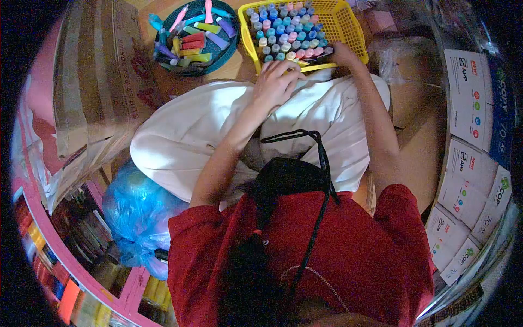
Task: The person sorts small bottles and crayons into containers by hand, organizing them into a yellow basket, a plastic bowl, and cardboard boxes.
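A yellow plastic basket [353, 27] stands in front of my crossed legs. Upright capped tubes [283, 31], in blue, teal, pink and clear, fill its left part in rows; they look like glitter glue tubes. My left hand [277, 82] rests at the basket's near rim, fingers stretched and slightly bent beside a pale yellow tube [296, 61]. At the near right of the rows, my right hand [342, 55] reaches into the basket. Shadow hides its fingertips and anything in them. Left of the basket, a round teal basket [217, 61] contains loose coloured tubes [197, 42].
Cardboard boxes [101, 71] stand at the left. A knotted blue plastic bag [139, 210] sits by my left knee, near a pink-edged shelf [81, 275] of goods. Stacked white paper-ream boxes [466, 103] line the right side. Another carton [417, 82] is beside my right knee.
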`<state>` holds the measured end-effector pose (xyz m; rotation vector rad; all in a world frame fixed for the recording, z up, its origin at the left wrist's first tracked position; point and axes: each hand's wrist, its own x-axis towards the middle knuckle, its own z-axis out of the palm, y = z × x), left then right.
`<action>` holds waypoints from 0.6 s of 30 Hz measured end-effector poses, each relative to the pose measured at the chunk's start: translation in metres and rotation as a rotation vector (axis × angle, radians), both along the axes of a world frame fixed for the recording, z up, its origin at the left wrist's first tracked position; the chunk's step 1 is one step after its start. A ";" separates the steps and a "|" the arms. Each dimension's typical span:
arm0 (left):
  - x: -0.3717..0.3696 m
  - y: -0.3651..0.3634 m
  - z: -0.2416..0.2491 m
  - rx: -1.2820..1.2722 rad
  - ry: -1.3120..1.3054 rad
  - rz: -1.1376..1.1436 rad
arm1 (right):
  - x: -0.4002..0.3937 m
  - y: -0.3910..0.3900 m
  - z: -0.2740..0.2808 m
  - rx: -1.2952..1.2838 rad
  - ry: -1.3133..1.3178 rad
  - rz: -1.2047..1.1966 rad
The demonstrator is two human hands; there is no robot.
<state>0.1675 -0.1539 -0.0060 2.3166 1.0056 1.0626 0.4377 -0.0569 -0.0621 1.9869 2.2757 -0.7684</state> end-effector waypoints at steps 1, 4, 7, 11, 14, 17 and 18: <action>0.000 0.000 0.001 -0.004 -0.002 -0.002 | 0.000 -0.002 0.002 0.037 0.038 0.032; 0.000 -0.001 0.002 -0.010 -0.005 -0.005 | 0.003 0.002 -0.008 0.027 -0.011 0.012; 0.000 0.000 0.000 -0.010 -0.005 -0.005 | 0.004 0.003 -0.010 0.037 -0.056 0.014; 0.000 -0.001 0.002 -0.019 -0.001 -0.010 | 0.000 0.002 -0.010 0.059 -0.174 -0.009; -0.001 0.000 0.004 -0.028 0.000 -0.017 | -0.001 0.003 -0.005 0.012 -0.144 0.002; -0.001 0.000 0.002 -0.025 -0.006 -0.017 | 0.001 0.005 -0.010 -0.008 -0.114 0.012; -0.001 0.000 0.002 -0.022 -0.009 -0.015 | 0.001 0.006 -0.010 -0.015 -0.116 0.015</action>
